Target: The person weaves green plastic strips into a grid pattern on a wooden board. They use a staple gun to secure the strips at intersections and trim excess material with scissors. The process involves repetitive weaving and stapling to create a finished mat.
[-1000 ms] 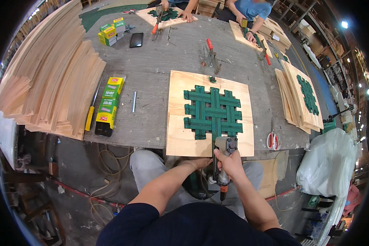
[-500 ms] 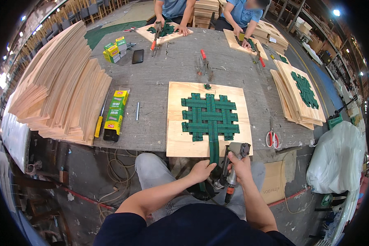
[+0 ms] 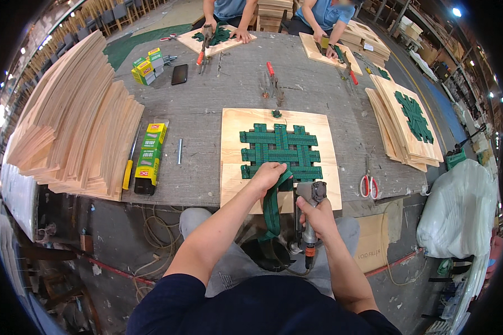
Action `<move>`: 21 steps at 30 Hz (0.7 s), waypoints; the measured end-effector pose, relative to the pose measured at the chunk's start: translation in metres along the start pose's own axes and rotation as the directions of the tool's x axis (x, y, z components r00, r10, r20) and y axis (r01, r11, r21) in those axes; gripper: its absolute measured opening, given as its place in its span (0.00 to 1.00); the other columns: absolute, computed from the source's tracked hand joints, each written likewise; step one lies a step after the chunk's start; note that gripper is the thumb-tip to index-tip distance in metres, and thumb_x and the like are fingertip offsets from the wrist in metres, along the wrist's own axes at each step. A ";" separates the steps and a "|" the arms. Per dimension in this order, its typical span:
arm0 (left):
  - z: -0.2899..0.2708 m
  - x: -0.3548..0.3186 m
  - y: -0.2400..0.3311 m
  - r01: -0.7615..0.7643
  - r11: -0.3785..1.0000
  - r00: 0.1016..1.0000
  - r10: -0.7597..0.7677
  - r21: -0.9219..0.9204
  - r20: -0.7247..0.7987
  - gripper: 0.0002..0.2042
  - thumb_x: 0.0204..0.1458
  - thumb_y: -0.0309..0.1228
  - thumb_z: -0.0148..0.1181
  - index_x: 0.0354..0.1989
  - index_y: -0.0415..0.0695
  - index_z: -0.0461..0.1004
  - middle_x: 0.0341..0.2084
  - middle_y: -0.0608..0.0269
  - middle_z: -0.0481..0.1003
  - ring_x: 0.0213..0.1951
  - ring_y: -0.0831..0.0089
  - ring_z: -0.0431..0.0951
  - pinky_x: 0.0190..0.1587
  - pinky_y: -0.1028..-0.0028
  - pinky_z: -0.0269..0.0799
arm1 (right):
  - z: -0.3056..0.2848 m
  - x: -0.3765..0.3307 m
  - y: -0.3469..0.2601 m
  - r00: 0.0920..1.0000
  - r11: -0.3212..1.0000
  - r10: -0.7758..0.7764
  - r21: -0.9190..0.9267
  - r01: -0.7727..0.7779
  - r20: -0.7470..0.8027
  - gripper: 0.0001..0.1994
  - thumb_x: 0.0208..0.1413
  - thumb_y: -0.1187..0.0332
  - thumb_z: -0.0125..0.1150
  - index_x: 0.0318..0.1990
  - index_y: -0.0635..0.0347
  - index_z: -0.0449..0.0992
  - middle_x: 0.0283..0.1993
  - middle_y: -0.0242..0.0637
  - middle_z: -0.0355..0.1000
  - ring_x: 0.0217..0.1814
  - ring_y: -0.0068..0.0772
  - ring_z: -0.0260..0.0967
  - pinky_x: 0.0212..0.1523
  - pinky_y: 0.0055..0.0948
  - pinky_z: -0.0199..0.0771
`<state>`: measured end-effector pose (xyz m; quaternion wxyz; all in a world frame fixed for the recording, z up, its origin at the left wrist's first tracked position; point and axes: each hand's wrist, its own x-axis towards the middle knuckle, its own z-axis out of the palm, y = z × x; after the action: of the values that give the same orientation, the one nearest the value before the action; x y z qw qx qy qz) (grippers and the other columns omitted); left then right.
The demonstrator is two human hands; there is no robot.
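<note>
Since the earlier frame, the left hand (image 3: 269, 176) is lying higher: it is no longer gripping below the board's near edge but is now reaching over the near side of the woven green webbing (image 3: 280, 146). The nail gun (image 3: 312, 191) is also sitting further to the left and closer to the webbing.

The left hand is pinching the green strap (image 3: 270, 212) between the thumb and the fingers, and the strap's lower part is hanging in a loose curve past the near edge of the wooden board (image 3: 232, 192). The right hand (image 3: 317, 216) is wrapping its fingers around the body of the gun, whose head is standing over the board just beside the strap; whether it is touching the wood, I cannot tell. The board is lying flat on the grey table (image 3: 201, 123), and red-handled scissors (image 3: 369, 187) are resting to its right.

The strap is looking light, soft and not fragile, so in my judgement it is needing a pinch close to the weave, where it is not twisting. The gun is seeming heavy and rigid, and its body is offering the surest hold, with the fingers staying away from its nose.
</note>
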<state>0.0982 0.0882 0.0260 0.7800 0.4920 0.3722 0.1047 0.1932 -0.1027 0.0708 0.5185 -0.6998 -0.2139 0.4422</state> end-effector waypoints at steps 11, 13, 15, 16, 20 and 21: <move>-0.009 0.007 -0.005 0.011 1.000 0.999 -0.010 -0.027 0.041 0.16 0.70 0.39 0.51 0.48 0.39 0.79 0.40 0.64 0.83 0.31 0.77 0.78 0.27 0.71 0.71 | 0.012 0.014 -0.002 0.999 0.993 0.046 -0.111 -0.046 -0.002 0.13 0.60 0.65 0.70 0.43 0.63 0.75 0.26 0.29 0.73 0.17 0.20 0.66 0.16 0.24 0.66; -0.011 0.005 -0.004 0.009 1.000 0.999 -0.008 -0.024 0.037 0.16 0.70 0.39 0.51 0.48 0.38 0.79 0.40 0.64 0.83 0.31 0.77 0.78 0.26 0.71 0.70 | 0.015 0.015 -0.007 0.997 0.991 0.072 -0.117 -0.071 0.003 0.13 0.60 0.66 0.70 0.44 0.62 0.74 0.26 0.29 0.72 0.16 0.19 0.65 0.16 0.24 0.66; -0.011 0.005 -0.001 0.002 1.000 0.999 -0.001 -0.012 0.042 0.16 0.70 0.39 0.51 0.48 0.38 0.78 0.40 0.64 0.83 0.31 0.77 0.78 0.27 0.71 0.71 | 0.017 0.016 -0.008 0.997 0.992 0.074 -0.107 -0.073 0.004 0.14 0.59 0.66 0.70 0.46 0.62 0.73 0.27 0.29 0.72 0.16 0.19 0.65 0.16 0.24 0.65; -0.010 0.004 0.000 0.000 1.000 0.999 0.000 -0.003 0.046 0.16 0.70 0.38 0.51 0.48 0.38 0.78 0.40 0.63 0.83 0.32 0.76 0.79 0.29 0.71 0.73 | 0.019 0.014 -0.007 0.998 0.993 0.067 -0.094 -0.066 0.004 0.14 0.59 0.66 0.70 0.47 0.61 0.73 0.27 0.29 0.72 0.16 0.19 0.65 0.16 0.24 0.65; -0.012 0.009 -0.006 -0.055 0.998 0.998 0.056 -0.036 0.040 0.16 0.70 0.37 0.52 0.49 0.35 0.78 0.41 0.59 0.83 0.37 0.74 0.81 0.39 0.71 0.77 | 0.027 0.014 -0.007 0.998 0.991 0.069 -0.118 -0.067 0.013 0.15 0.59 0.66 0.71 0.48 0.61 0.72 0.28 0.29 0.71 0.16 0.19 0.65 0.16 0.24 0.64; -0.013 0.010 -0.007 -0.051 0.998 0.998 0.053 -0.039 0.044 0.16 0.70 0.37 0.52 0.49 0.34 0.78 0.41 0.58 0.83 0.38 0.73 0.81 0.42 0.71 0.77 | 0.028 0.015 -0.008 0.997 0.990 0.077 -0.122 -0.074 0.022 0.16 0.59 0.66 0.71 0.48 0.61 0.72 0.28 0.29 0.71 0.16 0.19 0.65 0.16 0.24 0.64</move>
<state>0.0947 0.0992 0.0120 0.7944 0.4889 0.3396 0.1207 0.1788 -0.0733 0.0703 0.4550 -0.7316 -0.2206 0.4573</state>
